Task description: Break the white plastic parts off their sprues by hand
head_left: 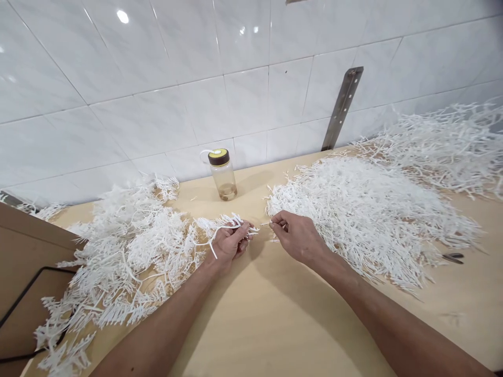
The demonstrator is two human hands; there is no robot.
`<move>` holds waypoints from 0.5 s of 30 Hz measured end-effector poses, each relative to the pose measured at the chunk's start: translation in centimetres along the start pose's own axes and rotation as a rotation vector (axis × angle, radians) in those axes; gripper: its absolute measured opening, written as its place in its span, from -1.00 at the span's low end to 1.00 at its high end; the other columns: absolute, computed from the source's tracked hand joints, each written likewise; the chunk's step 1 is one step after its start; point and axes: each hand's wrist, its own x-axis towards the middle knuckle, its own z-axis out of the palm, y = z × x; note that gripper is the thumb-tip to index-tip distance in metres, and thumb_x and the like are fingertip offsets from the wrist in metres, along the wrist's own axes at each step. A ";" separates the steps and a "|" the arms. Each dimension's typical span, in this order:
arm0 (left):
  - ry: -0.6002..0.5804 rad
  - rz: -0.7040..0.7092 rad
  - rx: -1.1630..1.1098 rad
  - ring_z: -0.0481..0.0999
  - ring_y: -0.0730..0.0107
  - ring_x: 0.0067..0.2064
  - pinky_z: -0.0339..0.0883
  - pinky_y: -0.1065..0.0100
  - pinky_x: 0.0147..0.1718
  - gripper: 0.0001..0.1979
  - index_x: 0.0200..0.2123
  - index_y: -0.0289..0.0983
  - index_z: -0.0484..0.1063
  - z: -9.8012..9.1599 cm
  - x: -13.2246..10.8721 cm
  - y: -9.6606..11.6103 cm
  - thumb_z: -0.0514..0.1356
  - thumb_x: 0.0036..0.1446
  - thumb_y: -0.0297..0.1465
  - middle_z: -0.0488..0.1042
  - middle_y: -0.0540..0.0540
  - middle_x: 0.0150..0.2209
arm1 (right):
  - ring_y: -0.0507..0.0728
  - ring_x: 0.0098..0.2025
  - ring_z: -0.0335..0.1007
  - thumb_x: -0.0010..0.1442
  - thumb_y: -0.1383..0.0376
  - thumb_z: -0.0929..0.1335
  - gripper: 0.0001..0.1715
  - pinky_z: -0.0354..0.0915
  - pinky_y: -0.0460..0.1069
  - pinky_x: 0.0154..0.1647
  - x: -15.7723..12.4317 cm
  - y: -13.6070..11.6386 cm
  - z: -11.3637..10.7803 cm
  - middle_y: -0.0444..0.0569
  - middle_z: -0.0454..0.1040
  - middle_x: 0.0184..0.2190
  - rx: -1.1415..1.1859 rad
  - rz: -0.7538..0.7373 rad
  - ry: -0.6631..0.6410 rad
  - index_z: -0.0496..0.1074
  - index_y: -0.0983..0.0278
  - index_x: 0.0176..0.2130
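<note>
My left hand is closed round a white branched plastic sprig. Its thin stems stick out to the left of the fingers, and short tips show on the right. Just across from it, my right hand pinches a tiny white plastic piece between thumb and forefinger. A small gap lies between the two hands. By my left wrist spreads a heap of branched white sprigs. A larger pile of thin white pieces lies beside and behind my right hand.
A clear bottle with a black and yellow lid stands near the tiled wall. More white strands lie at the far right. Small dark-handled scissors or tweezers rest by the right pile. A brown box stands at left.
</note>
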 end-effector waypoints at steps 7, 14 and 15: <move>0.034 0.012 -0.013 0.11 0.61 -0.69 -0.15 0.50 -0.74 -0.55 -0.48 -0.33 0.44 0.3 -0.6 0.7 0.32 0.00 -0.02 0.25 0.06 -0.69 | 0.16 -0.29 0.47 0.25 0.34 0.28 -0.81 0.31 0.04 -0.20 0.3 0.4 -0.8 0.04 0.56 -0.29 -0.034 -0.072 0.155 0.48 0.28 -0.21; 0.236 0.110 -0.070 0.11 0.58 -0.67 -0.22 0.47 -0.75 -0.44 -0.63 -0.24 0.17 -0.5 0.4 1.2 0.27 0.03 0.06 0.16 0.09 -0.65 | 0.14 -0.18 0.48 0.29 0.44 0.24 -0.71 0.33 0.02 -0.12 -3.1 -2.3 3.0 0.03 0.54 -0.15 0.072 -0.497 -0.375 0.52 0.24 -0.16; 0.224 0.101 -0.046 0.10 0.57 -0.66 -0.22 0.46 -0.75 -0.42 -0.65 -0.23 0.14 -0.6 0.4 1.2 0.24 0.05 0.08 0.12 0.09 -0.66 | 0.14 -0.19 0.48 0.29 0.45 0.24 -0.71 0.33 0.01 -0.14 -3.4 -2.3 3.4 0.03 0.54 -0.16 0.051 -0.495 -0.399 0.52 0.24 -0.17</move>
